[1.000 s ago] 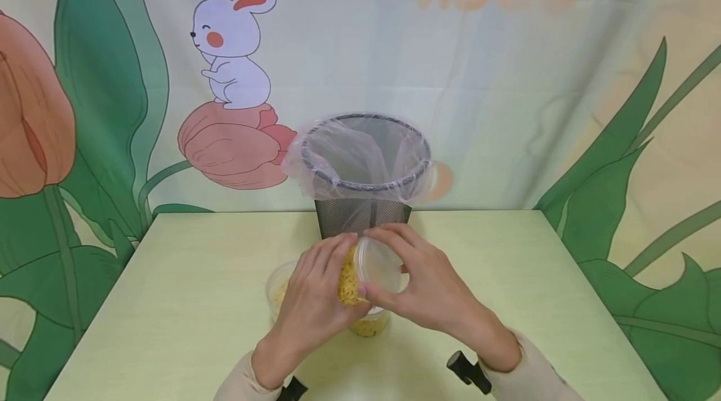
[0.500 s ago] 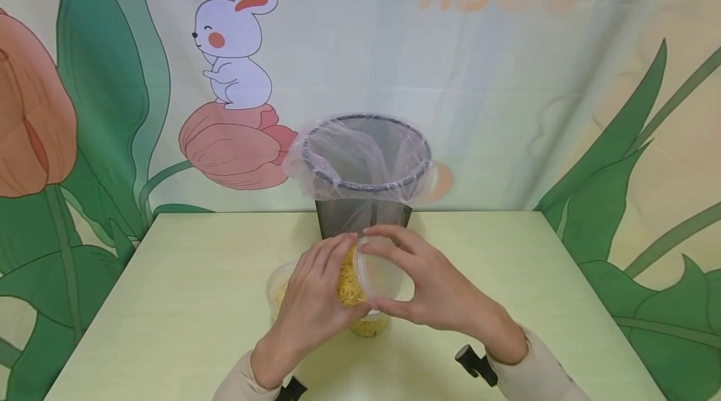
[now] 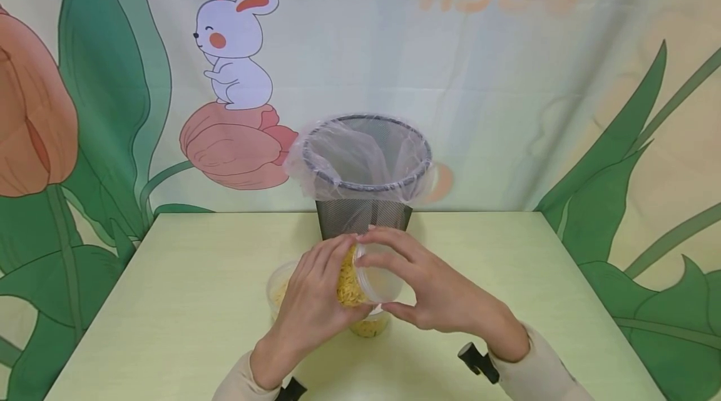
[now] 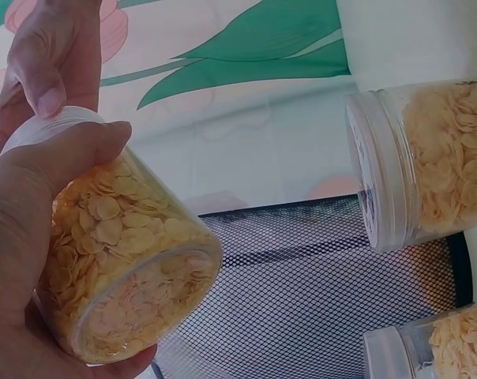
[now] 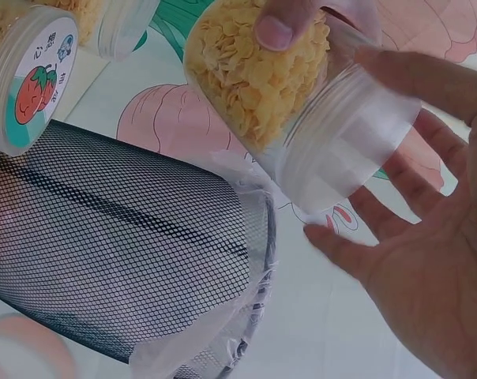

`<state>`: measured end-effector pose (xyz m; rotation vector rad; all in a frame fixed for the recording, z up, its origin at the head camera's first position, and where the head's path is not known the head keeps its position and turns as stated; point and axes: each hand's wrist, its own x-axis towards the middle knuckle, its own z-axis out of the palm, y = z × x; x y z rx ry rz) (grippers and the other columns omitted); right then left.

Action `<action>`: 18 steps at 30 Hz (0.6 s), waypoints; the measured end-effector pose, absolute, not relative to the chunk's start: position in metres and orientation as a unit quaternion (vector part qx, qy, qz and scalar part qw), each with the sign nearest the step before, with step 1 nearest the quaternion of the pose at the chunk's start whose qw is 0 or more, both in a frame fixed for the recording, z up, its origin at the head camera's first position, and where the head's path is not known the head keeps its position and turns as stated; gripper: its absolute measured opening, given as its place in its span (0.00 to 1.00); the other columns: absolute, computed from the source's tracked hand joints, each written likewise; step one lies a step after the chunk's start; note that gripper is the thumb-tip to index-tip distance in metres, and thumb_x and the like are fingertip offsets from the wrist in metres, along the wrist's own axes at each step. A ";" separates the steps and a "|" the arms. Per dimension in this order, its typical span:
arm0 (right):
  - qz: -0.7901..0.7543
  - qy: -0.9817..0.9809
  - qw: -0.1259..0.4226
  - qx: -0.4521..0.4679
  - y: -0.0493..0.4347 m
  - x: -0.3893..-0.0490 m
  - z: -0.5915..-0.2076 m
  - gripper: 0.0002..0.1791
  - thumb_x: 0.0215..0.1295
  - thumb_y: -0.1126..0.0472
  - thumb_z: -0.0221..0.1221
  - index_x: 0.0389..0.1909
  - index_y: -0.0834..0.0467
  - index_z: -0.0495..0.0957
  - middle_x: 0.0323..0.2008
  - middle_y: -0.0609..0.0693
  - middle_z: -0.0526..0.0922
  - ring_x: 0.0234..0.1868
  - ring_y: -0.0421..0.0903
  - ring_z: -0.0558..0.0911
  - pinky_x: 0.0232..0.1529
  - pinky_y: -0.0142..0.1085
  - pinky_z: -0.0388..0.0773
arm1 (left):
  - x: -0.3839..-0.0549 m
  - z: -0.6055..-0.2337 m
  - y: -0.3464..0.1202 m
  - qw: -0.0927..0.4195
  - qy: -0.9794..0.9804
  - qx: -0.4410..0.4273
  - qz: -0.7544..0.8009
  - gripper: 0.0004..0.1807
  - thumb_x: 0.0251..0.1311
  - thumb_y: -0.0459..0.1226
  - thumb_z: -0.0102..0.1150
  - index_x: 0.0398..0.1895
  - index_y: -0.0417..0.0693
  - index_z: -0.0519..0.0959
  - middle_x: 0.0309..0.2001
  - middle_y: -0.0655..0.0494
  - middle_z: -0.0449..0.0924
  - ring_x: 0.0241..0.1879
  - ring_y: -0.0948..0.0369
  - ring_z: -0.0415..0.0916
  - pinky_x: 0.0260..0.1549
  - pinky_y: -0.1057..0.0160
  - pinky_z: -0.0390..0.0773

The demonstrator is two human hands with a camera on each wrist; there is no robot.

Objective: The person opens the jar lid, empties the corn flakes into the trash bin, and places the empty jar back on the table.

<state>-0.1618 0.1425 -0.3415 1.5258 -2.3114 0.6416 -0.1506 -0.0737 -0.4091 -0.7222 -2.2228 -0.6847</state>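
Both hands are on a clear plastic jar (image 3: 348, 285) of yellow flakes, which is tipped sideways over the table. My left hand (image 3: 315, 285) grips its body, thumb and fingers wrapped round the wall in the left wrist view. At the other end is a frosted screw lid (image 5: 357, 134), on the jar's mouth. My right hand (image 3: 434, 279) spans this lid, fingertips along its upper edge and thumb at the lower edge. In the right wrist view, its fingers (image 5: 341, 249) are spread behind the lid.
Two more lidded flake jars stand near the hands: one jar (image 3: 276, 279) partly behind the left hand, another jar (image 3: 368, 327) below the held one. A black mesh bin (image 3: 363, 216) with a clear plastic liner (image 3: 321, 188) stands behind, at the patterned backdrop (image 3: 484, 107).
My right hand's thumb has slid down and right along the lid's edge, and the fingers have shifted round the rim. The left hand and jar have stayed in place.
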 end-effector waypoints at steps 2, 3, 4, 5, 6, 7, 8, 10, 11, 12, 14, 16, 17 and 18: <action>0.233 -0.809 0.142 0.521 0.142 -0.161 -0.341 0.45 0.47 0.58 0.75 0.67 0.50 0.64 0.72 0.52 0.60 0.75 0.52 0.59 0.69 0.46 0.69 | -0.151 -0.409 -0.074 0.345 -0.857 -0.277 -0.264 0.56 0.27 0.50 0.84 0.66 0.45 0.67 0.60 0.51 0.75 0.59 0.53 0.72 0.57 0.51 0.75; 0.239 -0.813 0.141 0.512 0.142 -0.161 -0.340 0.46 0.48 0.55 0.75 0.69 0.50 0.63 0.73 0.52 0.59 0.75 0.52 0.58 0.68 0.47 0.70 | -0.151 -0.409 -0.074 0.344 -0.857 -0.276 -0.264 0.57 0.27 0.50 0.84 0.66 0.45 0.67 0.60 0.51 0.75 0.59 0.53 0.72 0.57 0.51 0.75; 0.249 -0.817 0.139 0.501 0.142 -0.160 -0.339 0.47 0.49 0.53 0.74 0.70 0.50 0.62 0.74 0.52 0.58 0.75 0.52 0.58 0.68 0.48 0.70 | -0.151 -0.408 -0.075 0.344 -0.858 -0.276 -0.264 0.57 0.27 0.50 0.84 0.67 0.45 0.67 0.60 0.50 0.75 0.59 0.53 0.72 0.58 0.51 0.75; 0.257 -0.823 0.140 0.487 0.142 -0.160 -0.338 0.47 0.50 0.51 0.73 0.71 0.49 0.61 0.74 0.51 0.57 0.75 0.51 0.59 0.66 0.49 0.72 | -0.151 -0.408 -0.075 0.344 -0.858 -0.275 -0.263 0.57 0.27 0.50 0.84 0.67 0.45 0.67 0.60 0.50 0.75 0.59 0.53 0.72 0.58 0.51 0.75; 0.268 -0.828 0.142 0.471 0.141 -0.160 -0.337 0.47 0.51 0.49 0.72 0.71 0.48 0.61 0.74 0.51 0.57 0.74 0.50 0.61 0.65 0.49 0.73 | -0.151 -0.408 -0.076 0.346 -0.858 -0.275 -0.261 0.57 0.27 0.50 0.84 0.67 0.44 0.67 0.60 0.50 0.75 0.59 0.52 0.73 0.58 0.51 0.75; 0.277 -0.834 0.146 0.455 0.141 -0.159 -0.335 0.46 0.53 0.47 0.71 0.72 0.47 0.61 0.74 0.50 0.57 0.73 0.50 0.62 0.64 0.49 0.74 | -0.152 -0.407 -0.076 0.347 -0.858 -0.275 -0.260 0.56 0.28 0.50 0.84 0.66 0.44 0.67 0.60 0.49 0.75 0.59 0.52 0.73 0.58 0.51 0.75; 0.287 -0.838 0.152 0.439 0.140 -0.159 -0.334 0.45 0.53 0.46 0.71 0.71 0.48 0.62 0.74 0.50 0.59 0.72 0.50 0.65 0.63 0.50 0.74 | -0.152 -0.406 -0.077 0.348 -0.858 -0.275 -0.260 0.56 0.27 0.49 0.84 0.66 0.44 0.67 0.60 0.49 0.75 0.59 0.52 0.73 0.57 0.51 0.75; 0.302 -0.846 0.163 0.408 0.139 -0.159 -0.332 0.43 0.55 0.46 0.69 0.70 0.47 0.63 0.73 0.49 0.61 0.70 0.50 0.68 0.61 0.49 0.75 | -0.153 -0.405 -0.078 0.347 -0.859 -0.276 -0.257 0.57 0.27 0.49 0.84 0.66 0.44 0.67 0.60 0.49 0.74 0.59 0.52 0.72 0.58 0.51 0.75; 0.309 -0.851 0.164 0.392 0.138 -0.158 -0.331 0.41 0.55 0.46 0.69 0.70 0.47 0.64 0.72 0.49 0.62 0.69 0.49 0.70 0.59 0.48 0.77 | -0.154 -0.404 -0.078 0.347 -0.859 -0.277 -0.256 0.57 0.27 0.49 0.84 0.67 0.44 0.67 0.60 0.50 0.74 0.59 0.52 0.72 0.58 0.51 0.75; 0.315 -0.855 0.165 0.378 0.138 -0.158 -0.330 0.41 0.56 0.46 0.68 0.70 0.47 0.64 0.72 0.48 0.63 0.67 0.49 0.72 0.58 0.48 0.78 | -0.154 -0.403 -0.079 0.345 -0.859 -0.277 -0.257 0.57 0.27 0.49 0.84 0.67 0.44 0.67 0.60 0.50 0.74 0.60 0.53 0.72 0.58 0.51 0.74; 0.325 -0.864 0.158 0.351 0.136 -0.158 -0.329 0.40 0.57 0.45 0.67 0.70 0.46 0.65 0.71 0.48 0.64 0.66 0.48 0.74 0.54 0.44 0.81 | -0.155 -0.401 -0.079 0.340 -0.860 -0.278 -0.259 0.58 0.26 0.49 0.84 0.68 0.45 0.66 0.61 0.50 0.74 0.61 0.53 0.71 0.60 0.51 0.73; 0.331 -0.874 0.145 0.325 0.135 -0.157 -0.328 0.40 0.58 0.43 0.66 0.70 0.44 0.64 0.71 0.45 0.64 0.64 0.46 0.75 0.48 0.38 0.83 | -0.156 -0.399 -0.080 0.337 -0.861 -0.280 -0.259 0.59 0.27 0.50 0.84 0.68 0.45 0.66 0.61 0.51 0.74 0.61 0.53 0.71 0.61 0.51 0.72; 0.333 -0.879 0.137 0.314 0.135 -0.156 -0.327 0.40 0.58 0.42 0.66 0.70 0.43 0.63 0.70 0.44 0.65 0.63 0.45 0.75 0.45 0.35 0.83 | -0.156 -0.398 -0.079 0.336 -0.861 -0.281 -0.259 0.59 0.27 0.50 0.84 0.68 0.45 0.66 0.61 0.51 0.74 0.61 0.53 0.71 0.62 0.51 0.72; 0.334 -0.882 0.132 0.306 0.134 -0.157 -0.327 0.40 0.58 0.41 0.65 0.70 0.42 0.63 0.70 0.43 0.65 0.62 0.44 0.76 0.43 0.33 0.83 | -0.157 -0.398 -0.079 0.337 -0.861 -0.281 -0.259 0.58 0.27 0.50 0.84 0.68 0.45 0.66 0.61 0.51 0.74 0.61 0.53 0.71 0.62 0.51 0.72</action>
